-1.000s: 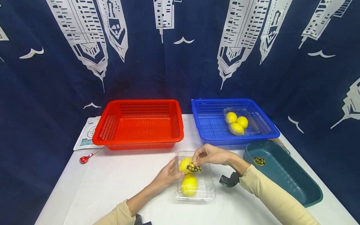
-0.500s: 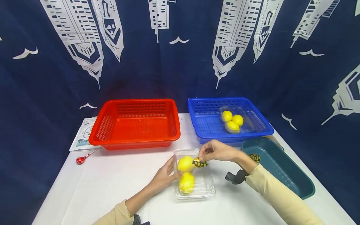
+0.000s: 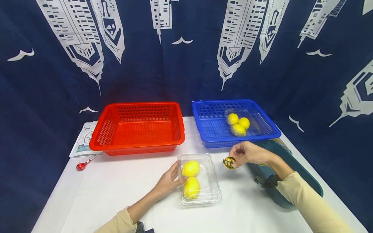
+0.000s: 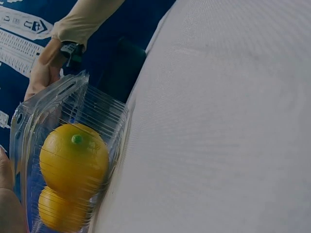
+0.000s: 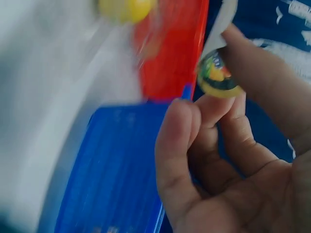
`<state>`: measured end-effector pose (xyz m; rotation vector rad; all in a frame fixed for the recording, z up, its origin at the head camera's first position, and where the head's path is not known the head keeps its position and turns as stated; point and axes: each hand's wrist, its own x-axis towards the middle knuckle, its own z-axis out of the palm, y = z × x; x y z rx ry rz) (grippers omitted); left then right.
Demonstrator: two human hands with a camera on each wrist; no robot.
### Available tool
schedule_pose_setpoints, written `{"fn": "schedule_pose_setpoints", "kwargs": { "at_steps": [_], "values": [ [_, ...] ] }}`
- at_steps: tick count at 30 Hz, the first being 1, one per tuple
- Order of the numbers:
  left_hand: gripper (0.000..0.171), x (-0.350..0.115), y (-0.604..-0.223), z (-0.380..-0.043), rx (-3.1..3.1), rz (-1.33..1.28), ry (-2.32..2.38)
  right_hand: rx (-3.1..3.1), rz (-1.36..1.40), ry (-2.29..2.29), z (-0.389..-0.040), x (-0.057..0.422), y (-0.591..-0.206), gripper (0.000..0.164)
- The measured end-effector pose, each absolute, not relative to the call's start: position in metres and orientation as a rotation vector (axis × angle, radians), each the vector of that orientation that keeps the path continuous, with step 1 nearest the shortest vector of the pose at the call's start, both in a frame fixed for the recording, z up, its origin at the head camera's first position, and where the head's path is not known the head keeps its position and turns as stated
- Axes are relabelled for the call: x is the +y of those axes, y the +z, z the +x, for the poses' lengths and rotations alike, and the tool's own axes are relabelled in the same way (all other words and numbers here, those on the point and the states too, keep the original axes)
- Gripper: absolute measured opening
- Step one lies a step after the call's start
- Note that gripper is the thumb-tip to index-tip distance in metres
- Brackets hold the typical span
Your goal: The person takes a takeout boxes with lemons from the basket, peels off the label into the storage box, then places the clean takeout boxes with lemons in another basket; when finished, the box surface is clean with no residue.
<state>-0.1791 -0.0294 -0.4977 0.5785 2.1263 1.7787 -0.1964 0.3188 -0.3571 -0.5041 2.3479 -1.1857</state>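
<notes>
A clear plastic clamshell box (image 3: 208, 178) with two lemons inside lies on the white table; one lemon (image 4: 73, 158) shows through its ribbed wall in the left wrist view. My left hand (image 3: 167, 184) rests along the box's left side, fingers nearly straight and thumb on the lid's edge. To the right of the box, my right hand (image 3: 252, 153) pinches a round black-and-yellow fruit sticker (image 3: 229, 162) above the table. In the right wrist view this sticker (image 5: 216, 77) curls at the thumb, with the other fingers bent below.
A red basket (image 3: 137, 147) stands at the back left, and a blue basket (image 3: 211, 140) at the back right holds a clear box of yellow lemons (image 3: 239, 124). The dark green tray (image 3: 309, 176) lies under the right forearm. A lollipop (image 3: 81, 166) lies at left.
My right hand has carried the sticker from over the box's lid to the right, away from the box. The left hand has stayed on the box.
</notes>
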Motion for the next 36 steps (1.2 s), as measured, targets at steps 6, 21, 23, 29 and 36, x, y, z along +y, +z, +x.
{"fn": "schedule_pose_setpoints", "kwargs": {
  "at_steps": [6,21,23,29,36],
  "values": [
    [0.094,-0.025,-0.495,-0.178,2.172,0.547,1.740,2.512,-0.337,-1.092,-0.197,0.360,-0.357,0.036],
    [0.100,-0.026,-0.495,-0.179,2.173,0.560,1.710,2.543,-0.233,-1.026,-0.182,0.451,-0.381,0.034],
    [0.100,-0.027,-0.494,-0.179,2.171,0.551,1.712,2.542,-0.211,-1.013,-0.180,0.456,-0.386,0.034],
    [0.098,-0.028,-0.493,-0.178,2.169,0.543,1.721,2.544,-0.142,-0.956,-0.179,0.465,-0.400,0.035],
    [0.097,-0.028,-0.493,-0.177,2.143,0.547,1.726,2.600,-0.117,-0.858,-0.178,0.469,-0.410,0.036]
  ]
}}
